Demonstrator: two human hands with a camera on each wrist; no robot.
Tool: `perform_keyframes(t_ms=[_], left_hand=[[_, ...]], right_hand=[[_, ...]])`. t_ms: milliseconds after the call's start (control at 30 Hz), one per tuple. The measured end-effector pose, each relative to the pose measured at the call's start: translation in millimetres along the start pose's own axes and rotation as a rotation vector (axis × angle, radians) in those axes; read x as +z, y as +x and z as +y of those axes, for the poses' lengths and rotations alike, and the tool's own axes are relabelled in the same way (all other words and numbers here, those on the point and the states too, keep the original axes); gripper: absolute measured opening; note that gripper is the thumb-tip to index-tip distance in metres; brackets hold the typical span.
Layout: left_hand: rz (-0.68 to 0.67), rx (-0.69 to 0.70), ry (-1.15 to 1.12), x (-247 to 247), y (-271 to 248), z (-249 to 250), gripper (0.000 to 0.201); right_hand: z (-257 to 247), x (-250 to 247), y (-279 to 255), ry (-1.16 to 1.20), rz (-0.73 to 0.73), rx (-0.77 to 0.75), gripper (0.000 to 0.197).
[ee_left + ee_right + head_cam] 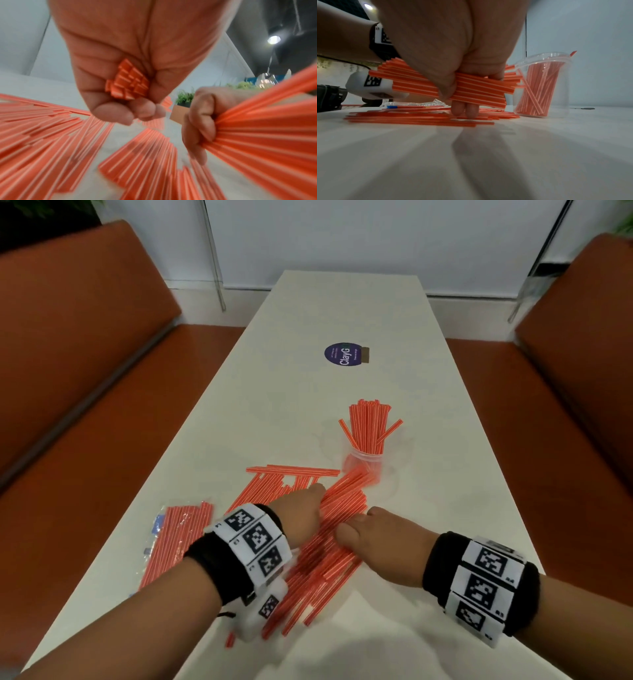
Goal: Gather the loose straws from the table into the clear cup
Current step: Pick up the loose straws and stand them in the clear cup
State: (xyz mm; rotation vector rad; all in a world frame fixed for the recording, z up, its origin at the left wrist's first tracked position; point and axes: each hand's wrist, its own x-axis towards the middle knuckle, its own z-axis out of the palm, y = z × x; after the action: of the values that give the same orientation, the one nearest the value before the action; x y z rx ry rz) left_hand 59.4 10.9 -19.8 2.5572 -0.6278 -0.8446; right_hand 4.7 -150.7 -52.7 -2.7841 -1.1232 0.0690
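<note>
Dim indoor light; round ceiling lamp [274,39] glares in left wrist view. Wrist views soft, motion-blurred, edges bowed. Hand shadow falls across white rectangular table [488,155] near its front edge.

Only real text I can make out is "ClayG" in white letters on the round dark-purple sticker [339,354] stuck to the white tabletop [445,440]; the word's end and the smaller print around it are too tiny to read. The white wristband tiles [255,537] have black square code patterns with tiny unreadable digits.
</note>
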Motion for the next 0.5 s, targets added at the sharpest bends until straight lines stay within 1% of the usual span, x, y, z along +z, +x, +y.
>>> perform_keyframes(t_ms=[67,133,200,233,267,333,400,433,500], left_hand=[[0.003,0.033,-0.113,-8,-1,-1,0.019],[0.048,0.048,-0.259,-14,1,-2,0.010],[0.116,0.067,-0.422,-20,4,-1,0.014],[0.151,0.077,-0.498,-23,5,1,0.017],[0.195,0.088,-0.562,-25,7,2,0.020],[0.288,0.099,-0.654,-30,11,6,0.026],[0.336,0.103,-0.744,-32,17,9,0.032],[0.351,0.104,-0.792,-33,19,10,0.033],[0.377,0.103,-0.880,-33,24,14,0.035]], right_hand=[[5,-1,-2,0.017,-0.024,0.022,0.019],[8,-1,-6,-0.012,0.003,0.034,0.016],[11,-2,-9,-0.024,0.068,0.043,0.016],[13,-4,-10,-0.017,0.091,0.063,0.013],[16,-6,-12,-0.003,0.130,0.094,0.013],[18,-13,-14,0.070,0.245,0.210,0.025],[15,-27,-11,0.234,0.414,0.374,0.035],[15,-35,-7,0.399,0.478,0.475,0.039],[22,-52,5,0.746,0.675,0.658,0.040]])
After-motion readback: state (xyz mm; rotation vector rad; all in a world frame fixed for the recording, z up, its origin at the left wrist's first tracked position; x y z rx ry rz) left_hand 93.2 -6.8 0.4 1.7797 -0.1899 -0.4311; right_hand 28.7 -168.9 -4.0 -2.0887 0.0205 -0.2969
